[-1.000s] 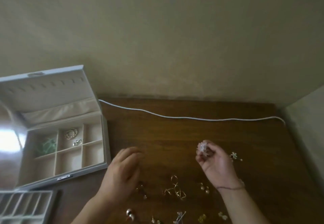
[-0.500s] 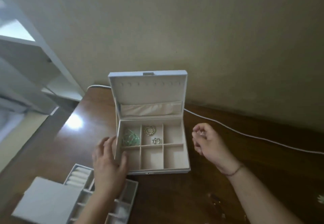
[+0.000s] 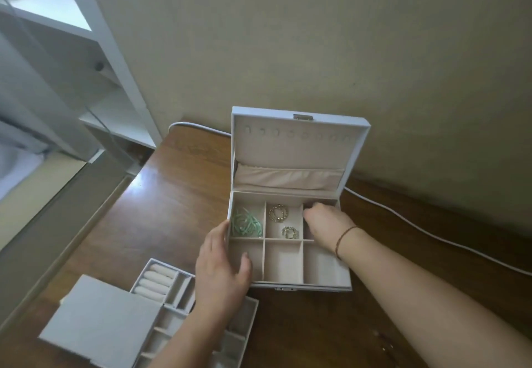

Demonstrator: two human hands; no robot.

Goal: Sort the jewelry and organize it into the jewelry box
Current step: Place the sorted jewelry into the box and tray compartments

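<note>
Now our right hand (image 3: 324, 221) reaches into jewelry box (image 3: 328, 277) back-right compartment, fingers curled, whether grasping anything we cannot tell; left of it gold rings (image 3: 278, 213), beyond those green beads (image 3: 247, 223); our left hand (image 3: 221, 270) presses box's left wall, fingers straight.

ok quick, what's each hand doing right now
Left hand: open, fingers straight against the left wall of the box.
Right hand: down in the back right compartment, fingers curled; whether it holds anything cannot be told.

White cable (image 3: 426, 231) lies across wooden table (image 3: 172, 195).
</note>
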